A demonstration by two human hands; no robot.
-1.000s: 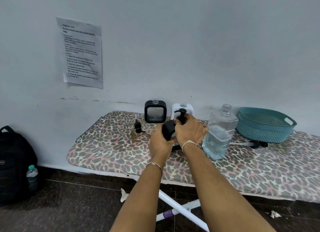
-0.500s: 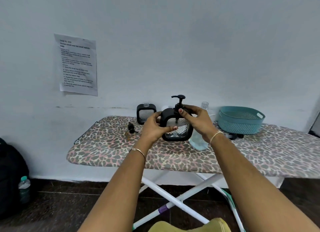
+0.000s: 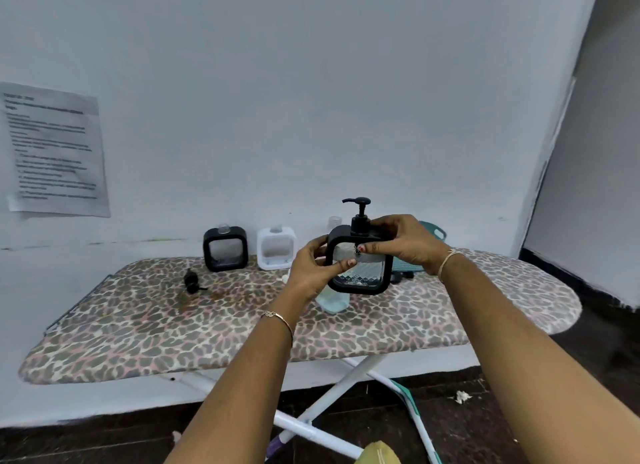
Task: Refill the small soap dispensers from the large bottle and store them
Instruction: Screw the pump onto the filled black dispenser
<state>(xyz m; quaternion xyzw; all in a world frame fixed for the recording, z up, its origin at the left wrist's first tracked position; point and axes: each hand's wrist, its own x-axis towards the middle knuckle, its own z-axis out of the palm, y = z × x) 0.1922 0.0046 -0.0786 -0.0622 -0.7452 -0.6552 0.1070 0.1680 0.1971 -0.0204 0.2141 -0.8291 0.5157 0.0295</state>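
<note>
Holding the held dispenser [image 3: 363, 280] above the board [image 3: 138, 325], the left hand [image 3: 311, 271] curls round its side while the right hand [image 3: 405, 241] pinches its pump collar [image 3: 359, 221]. It is refilled, apparently. The far black dispenser [image 3: 225, 248] and white dispenser [image 3: 277, 248] stand uncapped, and the basket [image 3: 434, 233] awaits.

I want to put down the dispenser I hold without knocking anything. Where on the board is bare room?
Bare: the near left part of the ironing board, in front of the loose pump head, and its right end past the teal basket. Crowded: the back middle, where the pumpless black dispenser, white dispenser and large bottle stand close together.
</note>
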